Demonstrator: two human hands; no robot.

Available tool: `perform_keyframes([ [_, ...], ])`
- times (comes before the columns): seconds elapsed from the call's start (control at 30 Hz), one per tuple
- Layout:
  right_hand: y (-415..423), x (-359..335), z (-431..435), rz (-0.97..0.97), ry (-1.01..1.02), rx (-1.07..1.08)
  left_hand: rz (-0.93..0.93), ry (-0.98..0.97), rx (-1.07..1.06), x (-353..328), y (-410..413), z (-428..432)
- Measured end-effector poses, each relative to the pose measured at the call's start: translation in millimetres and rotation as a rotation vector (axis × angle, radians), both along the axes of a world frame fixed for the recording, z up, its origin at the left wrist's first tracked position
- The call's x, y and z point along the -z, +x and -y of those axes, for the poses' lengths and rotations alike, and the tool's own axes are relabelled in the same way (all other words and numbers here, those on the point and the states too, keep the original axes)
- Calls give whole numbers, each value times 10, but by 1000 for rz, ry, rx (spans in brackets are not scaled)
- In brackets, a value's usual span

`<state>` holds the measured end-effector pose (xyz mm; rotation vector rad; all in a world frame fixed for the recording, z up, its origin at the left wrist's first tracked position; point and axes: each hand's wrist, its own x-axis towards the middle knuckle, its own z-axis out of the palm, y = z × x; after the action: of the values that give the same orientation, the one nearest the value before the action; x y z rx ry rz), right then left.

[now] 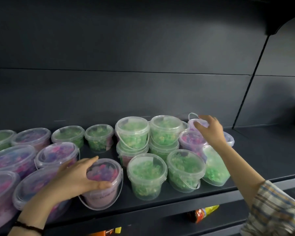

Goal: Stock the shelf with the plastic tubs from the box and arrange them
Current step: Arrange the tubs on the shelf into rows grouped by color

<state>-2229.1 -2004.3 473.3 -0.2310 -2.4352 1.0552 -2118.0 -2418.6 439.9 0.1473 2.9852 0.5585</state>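
Presently both hands rest on purple tubs on the dark shelf (259,150); the left hand (78,178) grips the front purple tub (102,186), fingers curled over its lid; the right hand (211,129) pinches the lid of the rear purple tub (195,124), its handle raised, at the far right. A tipped green tub (215,166) lies on its side under the right forearm, long axis running back to front; the right hand looks nearer to right it.

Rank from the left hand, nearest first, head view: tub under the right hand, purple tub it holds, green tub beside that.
1. Purple tub, front, in the left hand.
2. Green tub, front centre.
3. Back tub, right, under the right hand.
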Motion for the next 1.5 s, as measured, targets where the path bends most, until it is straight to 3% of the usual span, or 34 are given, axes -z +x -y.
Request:
perform_keyframes([
  [0.07, 44, 95, -309, 199, 125, 132, -17, -27, -18, 22, -16, -26],
  [0.17, 73, 204, -577, 426, 133, 203, -28, -32, -52, 45, -34, -66],
  [0.47, -61, 231, -934, 559, 138, 79, -79, 11, -89, 66, -57, -73],
  [0.6, -83, 318, -1003, 483, 160, -45, -102, 34, -73, 135, -92, -35],
  [0.83, 33, 375, -904, 193, -122, 124, -109, 64, -85, 122, -109, -38],
  [1.0, 21, 196, -772, 53, 56, 228, -117, 48, -78, 94, -91, -53],
  [1.1, 46, 83, -735, 49, 183, 318, -109, 25, -63, 75, -68, -62],
  [1.3, 37, 229, -778, 205, -73, 295, -91, 3, -48, 28, -49, -72],
  [1.5, -1, 342, -847, 185, -147, 254, -71, -13, -56, 15, -52, -75],
])
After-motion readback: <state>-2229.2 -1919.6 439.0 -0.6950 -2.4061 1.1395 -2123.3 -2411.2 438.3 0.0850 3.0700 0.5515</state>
